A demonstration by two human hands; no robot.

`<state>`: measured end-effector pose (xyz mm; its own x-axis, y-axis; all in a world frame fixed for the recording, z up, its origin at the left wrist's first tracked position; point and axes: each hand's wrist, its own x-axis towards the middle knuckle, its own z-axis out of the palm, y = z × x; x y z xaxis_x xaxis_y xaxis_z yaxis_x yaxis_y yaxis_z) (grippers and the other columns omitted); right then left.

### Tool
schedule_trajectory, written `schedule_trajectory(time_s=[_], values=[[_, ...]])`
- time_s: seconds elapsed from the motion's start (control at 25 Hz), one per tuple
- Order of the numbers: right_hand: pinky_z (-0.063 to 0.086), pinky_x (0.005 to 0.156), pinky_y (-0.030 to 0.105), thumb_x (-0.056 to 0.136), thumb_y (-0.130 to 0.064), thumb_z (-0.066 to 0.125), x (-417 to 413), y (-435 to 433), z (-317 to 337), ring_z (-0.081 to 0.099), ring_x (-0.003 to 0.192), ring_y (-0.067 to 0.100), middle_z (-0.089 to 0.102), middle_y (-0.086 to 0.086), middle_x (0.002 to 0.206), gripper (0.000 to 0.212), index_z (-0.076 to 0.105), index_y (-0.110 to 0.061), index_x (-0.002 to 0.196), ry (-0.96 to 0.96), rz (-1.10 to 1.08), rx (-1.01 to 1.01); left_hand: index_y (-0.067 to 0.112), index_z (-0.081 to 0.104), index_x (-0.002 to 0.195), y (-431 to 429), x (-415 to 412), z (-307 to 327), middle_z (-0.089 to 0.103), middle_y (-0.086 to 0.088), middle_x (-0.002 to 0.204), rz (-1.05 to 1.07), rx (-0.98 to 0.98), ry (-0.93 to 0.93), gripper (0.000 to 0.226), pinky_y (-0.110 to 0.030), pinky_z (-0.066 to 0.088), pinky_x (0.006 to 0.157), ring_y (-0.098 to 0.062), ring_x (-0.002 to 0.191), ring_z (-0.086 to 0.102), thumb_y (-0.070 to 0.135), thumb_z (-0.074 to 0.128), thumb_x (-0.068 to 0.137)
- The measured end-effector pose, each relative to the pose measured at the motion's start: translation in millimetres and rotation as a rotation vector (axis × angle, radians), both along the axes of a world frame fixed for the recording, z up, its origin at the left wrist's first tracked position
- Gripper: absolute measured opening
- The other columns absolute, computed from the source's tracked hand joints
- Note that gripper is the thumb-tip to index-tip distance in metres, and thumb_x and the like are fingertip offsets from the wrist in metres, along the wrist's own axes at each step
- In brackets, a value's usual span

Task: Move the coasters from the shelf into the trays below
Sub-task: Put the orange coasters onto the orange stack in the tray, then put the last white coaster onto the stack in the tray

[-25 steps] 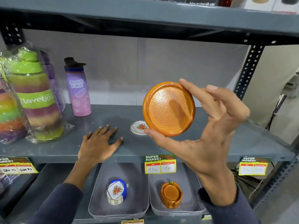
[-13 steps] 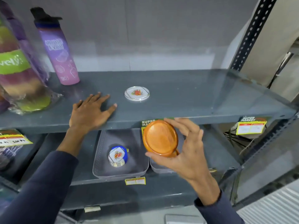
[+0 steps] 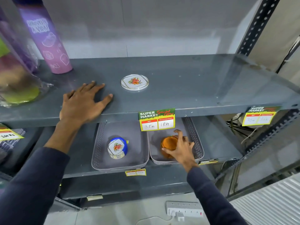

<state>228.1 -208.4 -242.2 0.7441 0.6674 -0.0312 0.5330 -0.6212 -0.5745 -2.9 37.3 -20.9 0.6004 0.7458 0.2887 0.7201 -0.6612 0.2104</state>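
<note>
Below the shelf edge, at lower centre of the frame, I see two grey perforated trays side by side. My left tray (image 3: 120, 161) holds a short stack of white floral coasters (image 3: 117, 148) leaning against a blue holder, apart from the tray walls. My right tray (image 3: 194, 140) holds an orange coaster (image 3: 168, 143) sitting on an orange stack or holder beneath it; I cannot tell which.

My right hand (image 3: 181, 148) reaches down into that right tray, thumb at the near rim of the orange coaster and fingers curled over its far side, pinching it. The index finger lifts free, pointing up toward the price tag (image 3: 156, 120) that hangs from the shelf lip.

My left hand (image 3: 83, 103) lies palm-down on the grey shelf (image 3: 186, 88) at centre left, fingers spread and flat, holding nothing. Just right of its fingertips, apart from them, one white floral coaster (image 3: 134, 82) remains flat on the shelf. A purple bottle (image 3: 48, 44) stands at upper left.
</note>
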Motion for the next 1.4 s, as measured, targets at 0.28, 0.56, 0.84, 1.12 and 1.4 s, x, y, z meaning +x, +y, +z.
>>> schedule_trajectory(time_s=[0.28, 0.56, 0.84, 1.12, 1.4], values=[[0.018, 0.117, 0.055, 0.073, -0.054, 0.086, 24, 16, -24, 0.032, 0.145, 0.036, 0.053, 0.011, 0.143, 0.095, 0.02, -0.038, 0.14, 0.089, 0.01, -0.083, 0.042, 0.041, 0.146, 0, 1, 0, 0.032, 0.01, 0.161, 0.011, 0.004, -0.004, 0.066, -0.046, 0.017, 0.115, -0.014, 0.148, 0.025, 0.074, 0.036, 0.088], [0.03, 0.111, 0.051, 0.075, -0.052, 0.086, 19, 14, -34, 0.04, 0.133, 0.043, 0.044, 0.019, 0.14, 0.095, 0.022, -0.039, 0.144, 0.147, -0.009, -0.087, 0.043, 0.041, 0.146, 1, 2, -1, 0.033, 0.011, 0.16, 0.024, 0.006, 0.005, 0.068, -0.047, 0.017, 0.115, -0.013, 0.148, 0.025, 0.076, 0.034, 0.086], [0.02, 0.113, 0.051, 0.077, -0.055, 0.081, 14, 10, -23, 0.037, 0.143, 0.033, 0.057, 0.012, 0.14, 0.09, 0.03, -0.033, 0.147, 0.064, 0.028, -0.059, 0.044, 0.04, 0.146, 1, 1, 0, 0.031, 0.011, 0.161, 0.027, -0.016, 0.024, 0.07, -0.048, 0.017, 0.115, -0.013, 0.149, 0.023, 0.077, 0.031, 0.085], [0.05, 0.064, 0.043, 0.09, -0.053, 0.073, -27, -31, 76, 0.054, 0.076, 0.023, 0.053, -0.009, 0.088, 0.039, 0.054, -0.021, 0.1, -0.548, 0.013, 0.955, 0.042, 0.037, 0.148, -2, 1, 1, 0.028, 0.01, 0.162, 0.035, -0.016, 0.04, 0.068, -0.047, 0.017, 0.116, -0.014, 0.15, 0.021, 0.074, 0.033, 0.089], [0.041, 0.085, 0.016, 0.083, -0.04, 0.084, -55, 33, 228, 0.052, 0.091, 0.015, 0.052, -0.006, 0.109, 0.056, 0.046, -0.027, 0.122, -0.569, 0.163, 1.22, 0.043, 0.033, 0.15, -2, 1, 0, 0.025, 0.011, 0.163, 0.039, -0.051, 0.048, 0.07, -0.045, 0.014, 0.118, -0.012, 0.15, 0.017, 0.075, 0.031, 0.087]])
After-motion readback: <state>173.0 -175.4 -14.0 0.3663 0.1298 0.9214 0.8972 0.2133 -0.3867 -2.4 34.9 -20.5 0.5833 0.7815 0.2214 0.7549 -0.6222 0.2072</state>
